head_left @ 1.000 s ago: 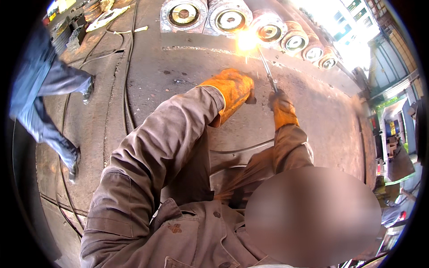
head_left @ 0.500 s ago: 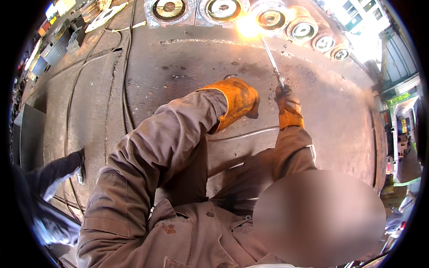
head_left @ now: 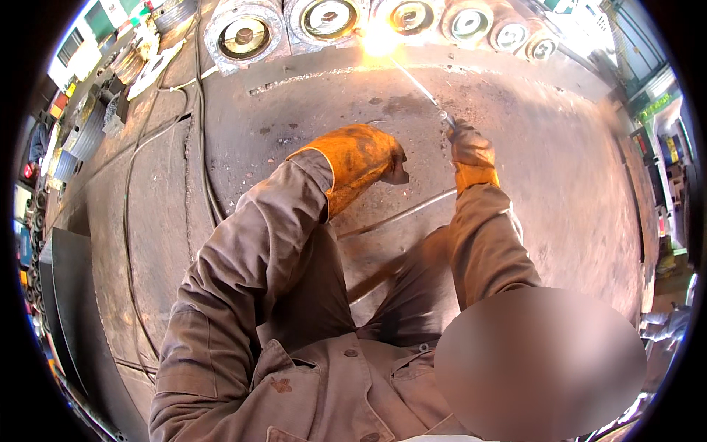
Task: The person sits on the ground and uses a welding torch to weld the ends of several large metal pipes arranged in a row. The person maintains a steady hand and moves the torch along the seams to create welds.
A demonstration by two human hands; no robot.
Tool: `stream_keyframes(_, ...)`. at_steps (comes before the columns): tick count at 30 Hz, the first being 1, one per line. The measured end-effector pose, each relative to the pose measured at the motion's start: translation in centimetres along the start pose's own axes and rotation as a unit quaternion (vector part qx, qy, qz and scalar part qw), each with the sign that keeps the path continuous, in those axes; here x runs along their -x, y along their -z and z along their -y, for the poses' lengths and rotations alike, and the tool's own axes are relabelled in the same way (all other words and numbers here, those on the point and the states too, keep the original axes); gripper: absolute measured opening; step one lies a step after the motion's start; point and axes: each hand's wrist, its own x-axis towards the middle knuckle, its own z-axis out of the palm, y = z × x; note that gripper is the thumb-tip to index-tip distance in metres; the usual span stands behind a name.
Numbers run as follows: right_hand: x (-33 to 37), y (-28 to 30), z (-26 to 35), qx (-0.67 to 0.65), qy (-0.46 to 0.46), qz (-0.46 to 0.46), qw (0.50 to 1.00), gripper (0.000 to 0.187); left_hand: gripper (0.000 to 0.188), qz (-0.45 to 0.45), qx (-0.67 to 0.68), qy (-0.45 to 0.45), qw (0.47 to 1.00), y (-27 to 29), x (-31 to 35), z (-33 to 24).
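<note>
In a soiled orange leather glove, my right hand (head_left: 472, 153) is closed around the near end of a long, thin welding rod (head_left: 418, 86). The rod slants away to the far left, where a blinding arc glows at its tip. That glare sits at the near side of a row of round metal fittings (head_left: 329, 18), between the second and third from the left, and hides the contact point. My left hand (head_left: 361, 166), gloved alike, hovers or rests in front of my left knee, apart from the rod. Its fingers are curled, with nothing showing in them.
A broad, scuffed metal surface (head_left: 331, 103) lies beneath my hands. Dark cables (head_left: 201, 140) run across it at the left. Ribbed metal rings (head_left: 86, 125) stand at the far left, and a dark metal box-like piece (head_left: 70, 295) is nearer. A pale bar or strip (head_left: 412, 210) crosses between my knees.
My view has turned, so the fittings and the arc appear farther left. The arc stays between the same two fittings. A person's dark-clothed leg at the lower left has gone from view.
</note>
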Motion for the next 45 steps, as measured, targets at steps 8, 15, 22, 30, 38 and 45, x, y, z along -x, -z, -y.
stream_keyframes(8, 0.5, 0.3, -1.3, 0.026, -0.046, 0.018, 0.998, 0.03, 0.045, -0.009, 0.191, 0.084, 0.978, -0.5, -3.3, 0.2)
stream_keyframes(15, 0.3, 0.3, 0.5, 0.065, 0.005, -0.019, 0.998, 0.025, 0.009, -0.032, 0.315, 0.107, 0.943, 1.1, -2.8, -1.6)
stream_keyframes(22, 0.1, -0.7, -0.2, 0.077, 0.013, -0.024, 0.997, 0.023, 0.031, 0.019, 0.264, 0.084, 0.961, 2.3, -4.0, -1.7)
stream_keyframes(30, -0.1, -1.8, -1.1, 0.092, 0.018, -0.021, 0.995, 0.02, 0.062, 0.058, 0.19, 0.04, 0.979, 2.7, -4.2, -1.4)
stream_keyframes(38, -0.1, -2.7, -2.2, 0.14, 0.032, -0.041, 0.989, 0.017, 0.086, 0.061, 0.186, 0.026, 0.98, 1.6, -3.5, -0.5)
stream_keyframes(45, -0.3, -2.4, -1.4, 0.06, 0.018, -0.025, 0.998, 0.018, 0.086, 0.087, 0.126, 0.025, 0.988, 3.0, -6.3, -1.7)
